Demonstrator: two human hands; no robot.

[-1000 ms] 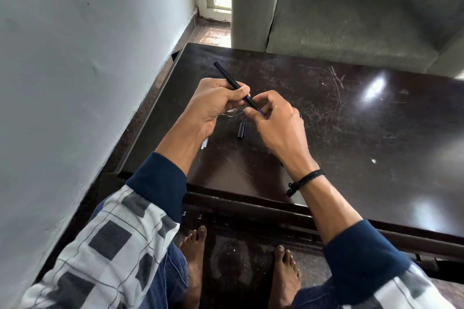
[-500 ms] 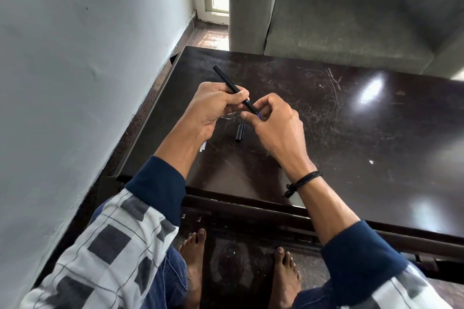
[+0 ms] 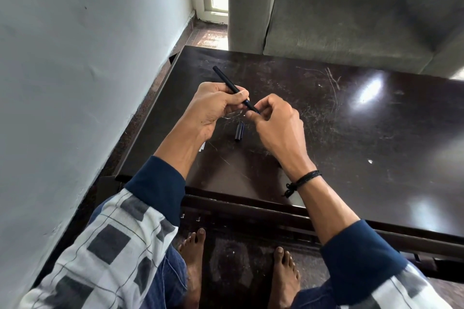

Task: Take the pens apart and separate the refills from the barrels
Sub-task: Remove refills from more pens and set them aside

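Change: little has moved since the earlier frames; both hands stay on the same pen, and the right fingertips have kept their pinch at its front end.
Left hand (image 3: 213,108): fingers curled round the middle of the black pen (image 3: 226,79), thumb on top.
Right hand (image 3: 278,125): thumb and forefinger pinch the pen's front end, where a bit of blue shows; the other fingers are curled.
Pen position: held above the bench (image 3: 364,145), tilted, rear end pointing up and away to the left.
Hidden: the left fingers cover the pen's middle, and the right fingertips cover its tip.
Hard to make out: a clear piece (image 3: 232,115) under the left hand; white pieces (image 3: 202,147) mostly behind the left forearm, their number unclear.
Count: one pen in hand; one black cap (image 3: 239,131) lying on the bench between the wrists.
Surroundings: one grey sofa (image 3: 339,20) beyond the bench; one black bracelet (image 3: 306,176) on the right wrist.
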